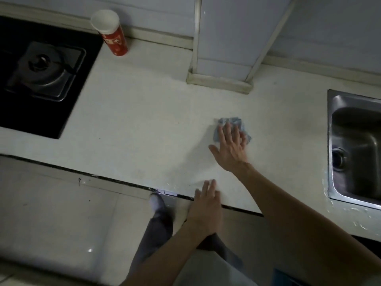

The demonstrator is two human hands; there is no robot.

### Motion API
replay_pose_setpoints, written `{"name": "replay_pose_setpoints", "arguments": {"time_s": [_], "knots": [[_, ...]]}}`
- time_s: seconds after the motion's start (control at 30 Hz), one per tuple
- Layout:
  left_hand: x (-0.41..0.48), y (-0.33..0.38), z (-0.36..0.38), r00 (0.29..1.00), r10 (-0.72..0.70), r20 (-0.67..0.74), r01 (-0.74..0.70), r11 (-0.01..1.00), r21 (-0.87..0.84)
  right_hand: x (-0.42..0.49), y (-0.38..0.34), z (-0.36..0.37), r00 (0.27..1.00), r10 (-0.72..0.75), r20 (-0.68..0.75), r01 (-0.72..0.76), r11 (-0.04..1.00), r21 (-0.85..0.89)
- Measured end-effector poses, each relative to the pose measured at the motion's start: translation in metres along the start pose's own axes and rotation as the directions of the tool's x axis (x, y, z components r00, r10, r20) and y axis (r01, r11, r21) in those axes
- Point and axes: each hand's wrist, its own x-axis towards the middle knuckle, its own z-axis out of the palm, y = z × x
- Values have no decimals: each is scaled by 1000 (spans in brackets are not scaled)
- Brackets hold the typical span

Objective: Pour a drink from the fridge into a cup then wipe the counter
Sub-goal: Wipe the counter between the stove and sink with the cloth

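Pressing crumpled blue cloth [232,129] flat-fingered: right hand [231,147]; left hand [206,205] open, empty, on smooth pale counter [144,120] edge.

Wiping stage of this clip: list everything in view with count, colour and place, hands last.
cup: one, red with white rim, back of counter beside the hob
cloth: one, blue-grey, crumpled under the right hand
counter: one, white, middle
hob: one, black with metal burner, left
sink: one, steel, right edge
pillar: one, pale, back wall
floor: pale tiles, below counter edge
right hand: flat on the cloth, fingers straight
left hand: fingers straight, at the counter's front edge
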Motion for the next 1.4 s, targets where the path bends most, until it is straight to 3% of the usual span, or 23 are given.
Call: {"name": "replay_pose_setpoints", "arguments": {"time_s": [0.23,0.37,0.5,0.77,1.0,1.2,1.4], "knots": [[3,7,-7,988,-56,146,57,998,-6,-45,17,21,999,-14,-39,12,999,-46],[2,4,-8,990,-8,144,-2,998,69,-99,28,41,999,45,-30,-47,998,-41],[2,-2,-6,995,24,98,-26,999,23,-159,41,60,990,128,-51,-130,991,-40],[13,-6,-8,991,63,120,-74,993,96,-216,60,60,937,346,-42,-342,936,79],[6,12,-5,984,27,175,-41,996,77,-223,88,61,825,565,16,-546,789,281],[0,75,14,950,283,132,-287,958,9,-222,102,69,814,578,-52,-544,791,278],[26,128,25,955,276,106,-288,950,119,-224,116,74,838,527,-141,-485,838,250]]}}
